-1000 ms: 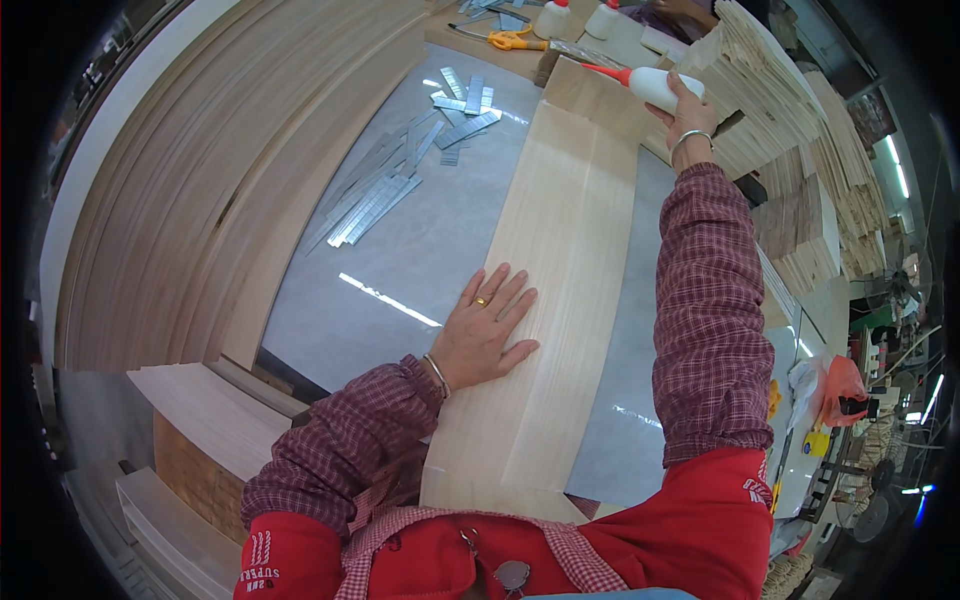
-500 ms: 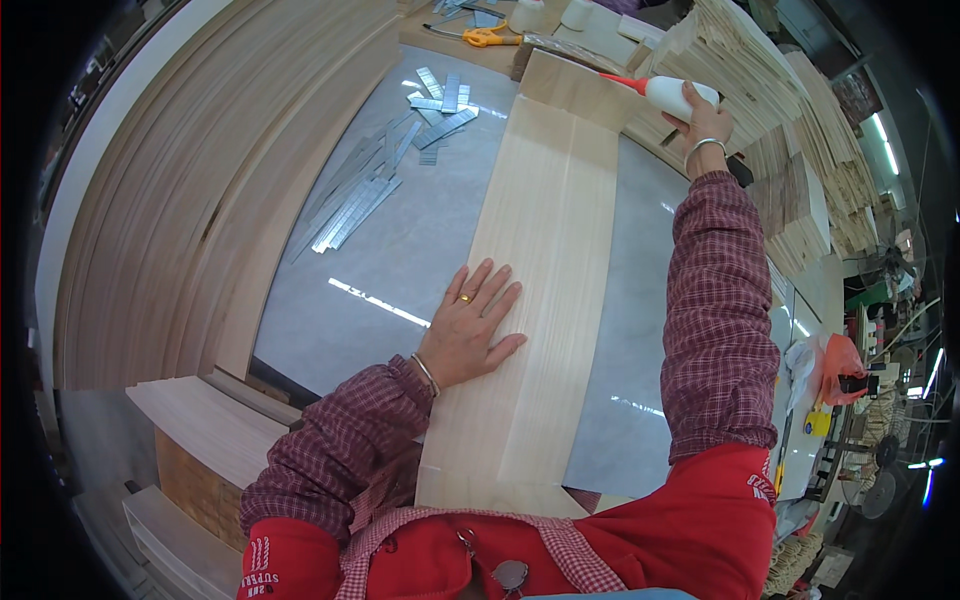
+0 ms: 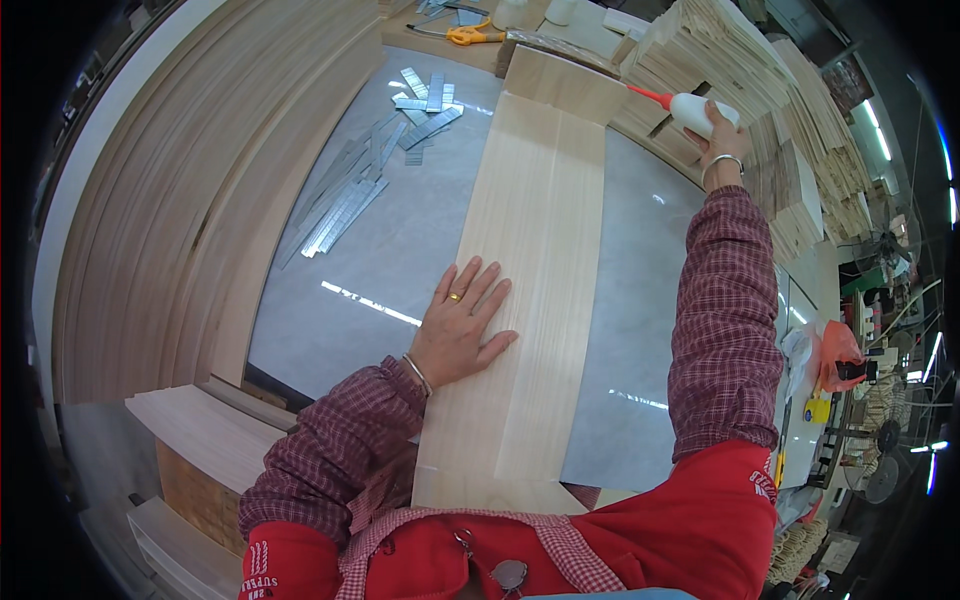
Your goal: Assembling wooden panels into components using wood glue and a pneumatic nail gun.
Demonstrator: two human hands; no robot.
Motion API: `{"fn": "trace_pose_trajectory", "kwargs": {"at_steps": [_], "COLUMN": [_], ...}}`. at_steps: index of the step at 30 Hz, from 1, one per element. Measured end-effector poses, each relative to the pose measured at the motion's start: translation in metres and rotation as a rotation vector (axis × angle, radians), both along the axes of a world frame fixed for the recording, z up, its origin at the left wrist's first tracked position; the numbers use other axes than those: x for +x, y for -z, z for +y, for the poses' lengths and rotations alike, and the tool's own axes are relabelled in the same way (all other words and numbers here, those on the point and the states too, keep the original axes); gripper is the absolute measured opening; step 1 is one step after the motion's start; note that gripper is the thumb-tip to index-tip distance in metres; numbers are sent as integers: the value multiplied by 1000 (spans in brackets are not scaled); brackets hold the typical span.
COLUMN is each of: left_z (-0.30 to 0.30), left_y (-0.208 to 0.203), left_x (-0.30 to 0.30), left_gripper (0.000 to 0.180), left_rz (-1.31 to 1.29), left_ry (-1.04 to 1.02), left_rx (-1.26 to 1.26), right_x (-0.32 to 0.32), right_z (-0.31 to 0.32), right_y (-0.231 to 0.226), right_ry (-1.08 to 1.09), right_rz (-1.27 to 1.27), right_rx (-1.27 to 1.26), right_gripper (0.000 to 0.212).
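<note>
A long pale wooden board [image 3: 535, 220] lies lengthwise before me, with a short upright end panel [image 3: 565, 85] at its far end and another piece across its near end. My left hand [image 3: 462, 325] rests flat on the board's left side, fingers spread. At the far right, my right hand [image 3: 718, 140] is wrapped round a white glue bottle [image 3: 700, 113] with a red nozzle [image 3: 650, 96]. The nozzle points left, its tip close to the right end of the upright panel; whether it touches I cannot tell.
Metal staple strips [image 3: 400, 150] lie loose on the grey tabletop [image 3: 330, 330]. A tall stack of boards [image 3: 200, 200] stands at left, with more wood stacks [image 3: 720, 60] at far right. Orange-handled scissors [image 3: 472, 36] lie beyond the board. A yellow tape measure [image 3: 817, 410] is at right.
My right hand has moved the glue bottle a little rightward and nearer, so the nozzle has gone from behind the panel's top edge to its right end. My left hand stays on the board.
</note>
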State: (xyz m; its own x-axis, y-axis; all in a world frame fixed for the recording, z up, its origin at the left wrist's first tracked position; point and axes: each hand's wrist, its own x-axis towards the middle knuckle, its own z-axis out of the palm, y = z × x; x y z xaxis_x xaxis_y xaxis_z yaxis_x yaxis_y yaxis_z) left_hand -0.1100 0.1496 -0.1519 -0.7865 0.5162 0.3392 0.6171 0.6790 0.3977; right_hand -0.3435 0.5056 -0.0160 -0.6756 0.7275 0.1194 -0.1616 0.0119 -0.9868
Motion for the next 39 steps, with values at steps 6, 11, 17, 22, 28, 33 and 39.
{"fn": "trace_pose_trajectory", "kwargs": {"at_steps": [6, 11, 17, 22, 28, 33, 39], "left_z": [-3, -26, -101, -95, -65, -56, -54], "left_y": [-1, -3, -26, -16, -2, 6, 2], "left_x": [-1, 19, 109, 160, 146, 138, 151], "left_gripper": [55, 53, 57, 54, 43, 46, 43], "left_rz": [-24, -273, -526, -286, -123, -97, -70], "left_ry": [20, 72, 192, 228, 140, 120, 100], "left_rx": [53, 356, 530, 279, 335, 350, 353], "right_x": [10, 63, 212, 335, 407, 424, 443], "right_z": [16, 41, 11, -44, -83, -127, -150], "right_y": [-2, -16, -31, -30, -24, -22, -18], "right_ry": [33, -87, -352, -367, -525, -529, -595], "right_rz": [-2, 57, 44, -64, -138, -129, -175], "right_rx": [-60, -193, -319, -313, -275, -155, -72], "right_gripper": [59, 57, 51, 51, 48, 49, 50]}}
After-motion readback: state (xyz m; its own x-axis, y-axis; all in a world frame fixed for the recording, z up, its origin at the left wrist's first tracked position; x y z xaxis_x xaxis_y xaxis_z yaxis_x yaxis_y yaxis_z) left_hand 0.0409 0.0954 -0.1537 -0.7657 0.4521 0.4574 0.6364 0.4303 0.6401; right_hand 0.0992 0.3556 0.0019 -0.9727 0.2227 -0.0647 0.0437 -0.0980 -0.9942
